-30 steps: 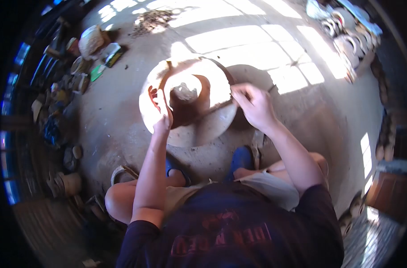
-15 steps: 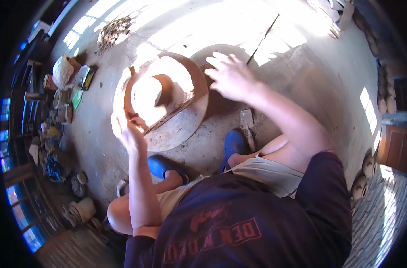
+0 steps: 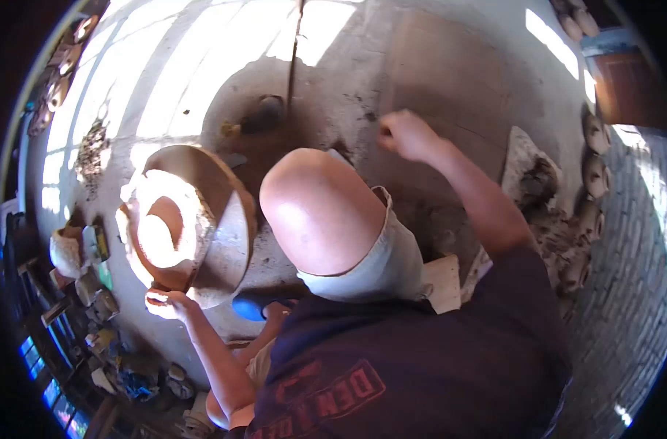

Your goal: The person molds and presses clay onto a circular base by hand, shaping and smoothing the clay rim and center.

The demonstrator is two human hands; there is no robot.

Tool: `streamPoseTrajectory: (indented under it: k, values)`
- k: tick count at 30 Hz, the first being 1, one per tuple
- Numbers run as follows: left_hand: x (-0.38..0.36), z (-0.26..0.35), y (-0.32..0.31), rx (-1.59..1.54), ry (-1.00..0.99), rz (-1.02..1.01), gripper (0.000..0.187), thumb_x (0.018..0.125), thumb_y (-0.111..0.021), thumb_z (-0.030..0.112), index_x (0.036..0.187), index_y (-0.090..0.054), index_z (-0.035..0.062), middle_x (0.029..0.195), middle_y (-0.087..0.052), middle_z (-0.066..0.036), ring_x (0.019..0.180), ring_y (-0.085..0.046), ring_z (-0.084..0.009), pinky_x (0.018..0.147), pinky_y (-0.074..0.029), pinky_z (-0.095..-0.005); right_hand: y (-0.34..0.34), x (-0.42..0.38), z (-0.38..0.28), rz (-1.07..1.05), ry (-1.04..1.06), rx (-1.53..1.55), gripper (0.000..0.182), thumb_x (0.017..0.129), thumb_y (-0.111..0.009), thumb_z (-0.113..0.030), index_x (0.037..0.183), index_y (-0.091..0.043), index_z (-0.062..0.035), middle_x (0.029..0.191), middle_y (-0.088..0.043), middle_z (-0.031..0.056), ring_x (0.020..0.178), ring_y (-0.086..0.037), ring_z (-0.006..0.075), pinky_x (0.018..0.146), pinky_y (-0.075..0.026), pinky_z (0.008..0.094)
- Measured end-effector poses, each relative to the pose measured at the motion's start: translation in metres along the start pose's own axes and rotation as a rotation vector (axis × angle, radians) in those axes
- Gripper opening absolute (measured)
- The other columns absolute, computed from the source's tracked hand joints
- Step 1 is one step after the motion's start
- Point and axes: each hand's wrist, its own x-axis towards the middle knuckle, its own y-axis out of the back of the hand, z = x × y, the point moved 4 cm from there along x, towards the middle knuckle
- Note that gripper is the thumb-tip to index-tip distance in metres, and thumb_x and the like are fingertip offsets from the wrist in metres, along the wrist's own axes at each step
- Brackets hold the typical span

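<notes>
On the left side, a round wheel (image 3: 234,241) carries a clay-covered board (image 3: 199,212) with a sunlit ring-shaped clay piece (image 3: 174,212) on it. My left hand (image 3: 169,304) is closed at the board's lower edge, beside a small brown lump. Out to the right, my right hand (image 3: 412,136) hangs above the floor with its fingers curled in; whatever they may hold is hidden. Between the two hands rises my bent knee (image 3: 322,205), which covers part of the floor.
A dark rounded object (image 3: 264,113) lies behind the wheel near a thin rod (image 3: 294,62). Clay scraps (image 3: 93,154) lie at the far left, above containers (image 3: 66,252). To the right are a clay-smeared slab (image 3: 527,172) and several pots (image 3: 595,175).
The view has swung right, so the wheel appears farther left. My right hand has gone from spread to curled, away from the wheel. One knee is raised. My left hand stays at the board.
</notes>
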Motion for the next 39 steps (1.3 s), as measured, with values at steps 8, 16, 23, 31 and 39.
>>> streamPoseTrajectory:
  k: [8, 16, 23, 31, 39]
  values:
    - [0.03, -0.006, 0.017, -0.037, -0.003, -0.01, 0.04, 0.11, -0.044, 0.036, 0.118, -0.058, -0.0015, 0.117, -0.064, -0.014, 0.105, -0.062, -0.0239, 0.094, -0.048, -0.0397, -0.121, 0.073, -0.069, -0.183, 0.167, 0.158, 0.022, 0.087, -0.069, -0.024, 0.098, -0.073, -0.0051, 0.108, -0.07, 0.0202, 0.106, -0.068, 0.0391, 0.091, -0.055, 0.0479]
    - [-0.099, -0.005, 0.036, 0.094, 0.273, -0.197, 0.037, 0.112, -0.048, 0.026, 0.134, -0.054, -0.0031, 0.124, -0.061, -0.013, 0.114, -0.058, -0.0228, 0.105, -0.045, -0.0371, -0.2, 0.232, -0.193, -0.29, 0.635, -0.276, 0.026, 0.089, -0.065, -0.019, 0.111, -0.072, -0.0064, 0.122, -0.067, 0.0143, 0.116, -0.067, 0.0333, 0.096, -0.057, 0.0431]
    - [-0.11, -0.002, 0.007, 0.637, -0.201, -0.17, 0.017, 0.105, -0.049, 0.009, 0.113, -0.056, -0.0036, 0.139, -0.046, -0.023, 0.125, -0.05, -0.0418, 0.102, -0.045, -0.0453, -0.208, 0.274, -0.24, -0.297, 0.58, -0.112, 0.046, 0.094, -0.06, -0.037, 0.13, -0.065, -0.0079, 0.14, -0.058, 0.0148, 0.135, -0.051, 0.0371, 0.108, -0.046, 0.0522]
    - [-0.043, -0.015, 0.025, 0.61, -0.305, -0.421, 0.018, 0.099, -0.056, 0.003, 0.116, -0.055, -0.0028, 0.139, -0.049, -0.027, 0.124, -0.055, -0.0441, 0.104, -0.045, -0.0485, -0.214, 0.286, -0.237, -0.172, 0.381, -0.002, 0.031, 0.094, -0.058, -0.031, 0.117, -0.07, -0.013, 0.127, -0.065, 0.0166, 0.124, -0.06, 0.0388, 0.101, -0.05, 0.0523]
    - [-0.029, -0.023, 0.047, 0.172, 0.157, 0.079, 0.033, 0.11, -0.05, 0.034, 0.113, -0.063, 0.0031, 0.106, -0.068, -0.01, 0.097, -0.065, -0.0204, 0.087, -0.051, -0.0348, -0.283, 0.334, -0.157, -0.254, 0.519, 0.504, 0.022, 0.092, -0.064, -0.021, 0.11, -0.067, -0.009, 0.103, -0.067, 0.0123, 0.101, -0.068, 0.0256, 0.085, -0.055, 0.0385]
